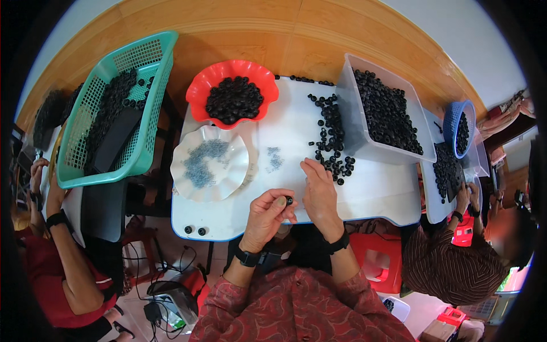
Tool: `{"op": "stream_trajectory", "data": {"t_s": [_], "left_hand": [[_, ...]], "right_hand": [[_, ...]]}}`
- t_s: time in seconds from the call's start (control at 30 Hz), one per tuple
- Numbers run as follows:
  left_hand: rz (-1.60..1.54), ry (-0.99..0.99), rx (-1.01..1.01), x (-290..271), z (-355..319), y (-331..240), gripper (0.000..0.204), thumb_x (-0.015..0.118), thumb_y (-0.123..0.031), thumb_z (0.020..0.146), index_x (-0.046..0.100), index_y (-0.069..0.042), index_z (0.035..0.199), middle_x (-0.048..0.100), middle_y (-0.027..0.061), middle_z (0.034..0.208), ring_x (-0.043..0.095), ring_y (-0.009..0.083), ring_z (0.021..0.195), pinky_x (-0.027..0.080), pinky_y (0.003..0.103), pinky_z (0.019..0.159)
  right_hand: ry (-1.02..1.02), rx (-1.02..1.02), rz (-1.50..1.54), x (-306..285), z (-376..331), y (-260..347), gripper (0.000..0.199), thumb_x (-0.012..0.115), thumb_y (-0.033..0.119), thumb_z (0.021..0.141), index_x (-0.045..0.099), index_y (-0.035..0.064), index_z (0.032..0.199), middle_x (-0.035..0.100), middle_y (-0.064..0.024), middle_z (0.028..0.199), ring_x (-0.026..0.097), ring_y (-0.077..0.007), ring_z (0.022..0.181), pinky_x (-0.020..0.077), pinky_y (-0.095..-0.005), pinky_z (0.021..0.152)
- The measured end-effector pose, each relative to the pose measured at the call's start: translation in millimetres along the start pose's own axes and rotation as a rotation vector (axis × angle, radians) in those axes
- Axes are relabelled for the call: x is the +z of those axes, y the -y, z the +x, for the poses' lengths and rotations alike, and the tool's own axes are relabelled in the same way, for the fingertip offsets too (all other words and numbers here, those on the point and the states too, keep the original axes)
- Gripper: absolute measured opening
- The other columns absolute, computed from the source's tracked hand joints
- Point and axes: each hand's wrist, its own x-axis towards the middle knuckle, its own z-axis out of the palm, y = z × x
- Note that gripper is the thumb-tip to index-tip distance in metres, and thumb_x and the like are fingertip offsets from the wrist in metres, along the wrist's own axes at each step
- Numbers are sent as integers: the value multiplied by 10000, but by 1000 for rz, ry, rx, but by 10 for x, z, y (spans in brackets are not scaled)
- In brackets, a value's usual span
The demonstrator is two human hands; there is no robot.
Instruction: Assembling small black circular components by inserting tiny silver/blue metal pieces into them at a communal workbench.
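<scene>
Above the near part of the white table (376,194), my left hand (263,219) is closed, pinching a small black ring-shaped part (289,200) between thumb and fingers. Just to its right, my right hand (320,200) has its fingers stretched out, pointing away from me; nothing shows in it, though its thumb side is partly turned away. Loose black parts (327,134) of the same kind are strewn beyond my right fingertips. A small patch of tiny silvery pieces (274,159) lies on the table ahead of my hands.
A white wavy-edged plate (180,155) of silvery pieces and a red bowl (196,94) of black parts stand left. A clear bin (353,134) is at right. Two black parts (195,231) sit near the front edge. A green basket (149,145) and co-workers flank the table.
</scene>
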Motion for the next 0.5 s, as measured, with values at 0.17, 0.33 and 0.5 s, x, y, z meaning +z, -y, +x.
{"op": "stream_trajectory", "data": {"t_s": [0.17,0.33,0.5], "left_hand": [[-6,2,-3,-18,-4,-1,258,550,-132,993,591,39,1182,667,123,979,620,137,740,571,327,683],[-10,11,-3,-15,2,-4,258,546,-133,995,590,40,1183,666,124,979,624,137,740,574,326,683],[-7,8,-3,-14,1,-9,260,547,-132,994,588,41,1183,666,127,979,627,137,734,576,324,685]], "right_hand": [[42,49,-40,-1,23,83,393,553,-80,788,631,54,1149,588,-105,1162,559,-338,992,504,-406,789],[5,191,162,79,-23,-25,317,582,-48,813,650,58,1103,597,-126,1026,569,-329,958,502,-406,756],[-54,157,130,116,-14,24,257,594,-33,817,645,46,1056,586,-123,1036,571,-328,950,501,-400,745]]}}
